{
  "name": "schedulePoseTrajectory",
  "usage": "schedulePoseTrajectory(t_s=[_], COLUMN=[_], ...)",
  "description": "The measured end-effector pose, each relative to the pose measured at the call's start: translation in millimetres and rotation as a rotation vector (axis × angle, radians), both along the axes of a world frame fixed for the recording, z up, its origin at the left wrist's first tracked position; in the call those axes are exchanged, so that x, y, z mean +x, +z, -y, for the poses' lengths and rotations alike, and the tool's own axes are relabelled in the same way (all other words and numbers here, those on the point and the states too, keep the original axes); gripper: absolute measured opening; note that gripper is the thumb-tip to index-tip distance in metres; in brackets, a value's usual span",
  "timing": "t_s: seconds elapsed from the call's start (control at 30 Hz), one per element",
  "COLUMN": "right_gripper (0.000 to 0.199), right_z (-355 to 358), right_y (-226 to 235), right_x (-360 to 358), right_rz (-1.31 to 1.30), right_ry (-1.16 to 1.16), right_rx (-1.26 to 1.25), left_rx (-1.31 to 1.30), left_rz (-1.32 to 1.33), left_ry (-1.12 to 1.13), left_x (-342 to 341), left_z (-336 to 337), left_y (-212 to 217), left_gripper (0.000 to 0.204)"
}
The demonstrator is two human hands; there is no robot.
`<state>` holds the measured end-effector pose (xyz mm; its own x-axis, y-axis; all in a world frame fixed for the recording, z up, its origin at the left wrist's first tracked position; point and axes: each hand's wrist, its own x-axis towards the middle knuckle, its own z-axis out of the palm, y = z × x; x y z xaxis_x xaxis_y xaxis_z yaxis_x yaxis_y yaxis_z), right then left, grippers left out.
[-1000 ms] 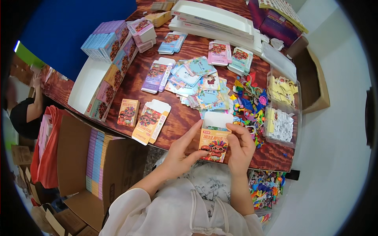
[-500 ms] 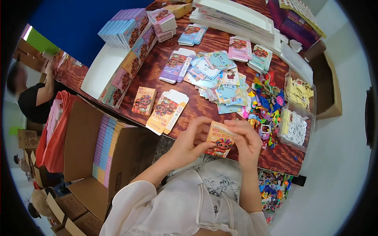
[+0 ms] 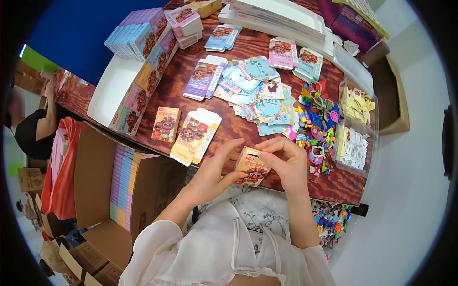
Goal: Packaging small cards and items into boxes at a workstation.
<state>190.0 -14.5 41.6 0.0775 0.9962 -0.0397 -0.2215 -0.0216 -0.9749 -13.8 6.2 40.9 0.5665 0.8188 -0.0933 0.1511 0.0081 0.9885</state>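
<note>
A small orange cardboard box (image 3: 253,168) with a cartoon figure on its front is held upright over the table's near edge. My left hand (image 3: 212,168) grips its left side, thumb across the lower front. On the upper right edge, my right hand (image 3: 285,159) pinches the box near its top flap, where a narrow dark gap shows. Left of my hands stand a closed orange box (image 3: 166,125) and a stack of flattened orange cartons (image 3: 196,136). Beyond them lie flattened purple cartons (image 3: 204,78) and a loose pile of printed cards (image 3: 269,102).
Colourful plastic trinkets (image 3: 317,136) are heaped at right beside a clear tray (image 3: 357,167) of paper pieces. A white display tray (image 3: 110,97) holds boxes at left. Below it, an open carton (image 3: 150,190) is packed with boxes. Someone in black (image 3: 33,128) sits at far left.
My right thumb has come over to the front top edge of the box, and a dark gap now shows there. The whole view has shifted slightly.
</note>
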Motion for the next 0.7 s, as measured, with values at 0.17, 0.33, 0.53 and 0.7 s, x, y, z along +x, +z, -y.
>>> schedulePoseTrajectory(t_s=[0.17, 0.33, 0.53, 0.7], right_gripper=[0.005, 0.005, 0.011, 0.020], right_z=[9.1, 7.0, 7.2, 12.5], right_y=[4.9, 7.2, 11.3, 10.6], right_x=[1.4, 11.9, 21.3, 19.6], right_rz=[0.218, 0.188, 0.266, 0.434], right_ry=[-0.015, 0.093, 0.191, 0.224], right_rx=[0.010, -0.056, -0.008, 0.142], left_rx=[-0.057, -0.040, -0.086, -0.100], left_rz=[0.008, -0.012, 0.022, 0.061], left_ry=[0.011, -0.044, -0.074, -0.023], left_x=[-1.0, -3.9, -4.9, -5.3], left_z=[1.6, 3.8, 6.2, 5.8], left_y=[-1.2, -3.9, -2.1, -2.5], left_gripper=[0.071, 0.068, 0.067, 0.066])
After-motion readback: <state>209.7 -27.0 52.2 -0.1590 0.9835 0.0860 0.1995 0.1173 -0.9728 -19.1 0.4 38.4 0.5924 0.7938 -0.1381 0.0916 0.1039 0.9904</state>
